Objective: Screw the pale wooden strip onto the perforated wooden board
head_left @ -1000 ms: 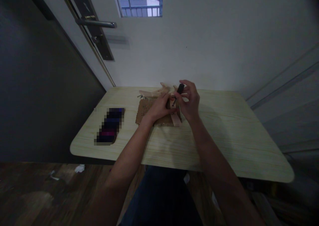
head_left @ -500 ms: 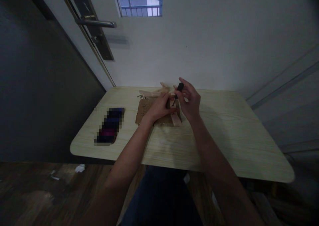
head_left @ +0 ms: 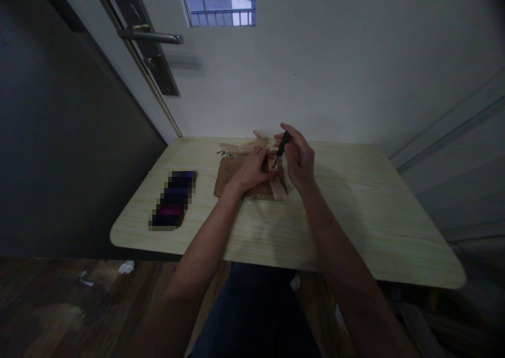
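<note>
Right hand [head_left: 302,160] seemingly half-curled

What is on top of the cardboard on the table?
A wooden strip lies across the right side of the cardboard, and the left hand is over the cardboard's middle. Whatever lies beneath that hand is hidden.

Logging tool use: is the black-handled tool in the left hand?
No, the right hand holds the tool, while the left hand lies over cardboard.

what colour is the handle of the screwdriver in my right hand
The screwdriver handle is black; it shows best in the head view, the only one here.
</note>
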The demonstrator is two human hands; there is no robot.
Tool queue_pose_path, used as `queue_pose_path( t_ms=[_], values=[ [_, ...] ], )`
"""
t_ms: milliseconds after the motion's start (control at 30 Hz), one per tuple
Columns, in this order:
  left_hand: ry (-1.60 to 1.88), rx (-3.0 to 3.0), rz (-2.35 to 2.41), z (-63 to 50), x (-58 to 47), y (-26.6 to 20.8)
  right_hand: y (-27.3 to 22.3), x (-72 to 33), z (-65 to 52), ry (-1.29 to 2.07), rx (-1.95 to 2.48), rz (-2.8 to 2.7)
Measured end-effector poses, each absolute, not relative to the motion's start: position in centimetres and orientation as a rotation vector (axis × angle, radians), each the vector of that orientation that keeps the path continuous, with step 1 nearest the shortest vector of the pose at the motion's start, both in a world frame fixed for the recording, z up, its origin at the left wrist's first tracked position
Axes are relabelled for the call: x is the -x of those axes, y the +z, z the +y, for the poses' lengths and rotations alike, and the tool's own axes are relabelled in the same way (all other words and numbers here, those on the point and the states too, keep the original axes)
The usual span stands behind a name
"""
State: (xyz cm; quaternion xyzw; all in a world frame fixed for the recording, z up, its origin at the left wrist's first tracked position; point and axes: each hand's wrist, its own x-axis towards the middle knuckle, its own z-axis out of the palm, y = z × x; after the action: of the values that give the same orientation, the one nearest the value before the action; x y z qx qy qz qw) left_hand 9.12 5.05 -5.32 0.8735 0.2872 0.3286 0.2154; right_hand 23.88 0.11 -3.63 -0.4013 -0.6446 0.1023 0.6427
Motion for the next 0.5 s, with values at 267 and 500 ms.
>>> queue_pose_path(
  t_ms=[267, 500],
  values=[
    [0.902, -2.412, 0.806, 5.22, -9.13, -5.57, -3.85, -23.71, 0.46, 0.222, 1.002, -1.428],
    [0.928, -2.421, 0.776, 5.29, -9.2, -5.79, -4.21, -23.56, 0.88, 0.102, 1.022, -1.321]
  ],
)
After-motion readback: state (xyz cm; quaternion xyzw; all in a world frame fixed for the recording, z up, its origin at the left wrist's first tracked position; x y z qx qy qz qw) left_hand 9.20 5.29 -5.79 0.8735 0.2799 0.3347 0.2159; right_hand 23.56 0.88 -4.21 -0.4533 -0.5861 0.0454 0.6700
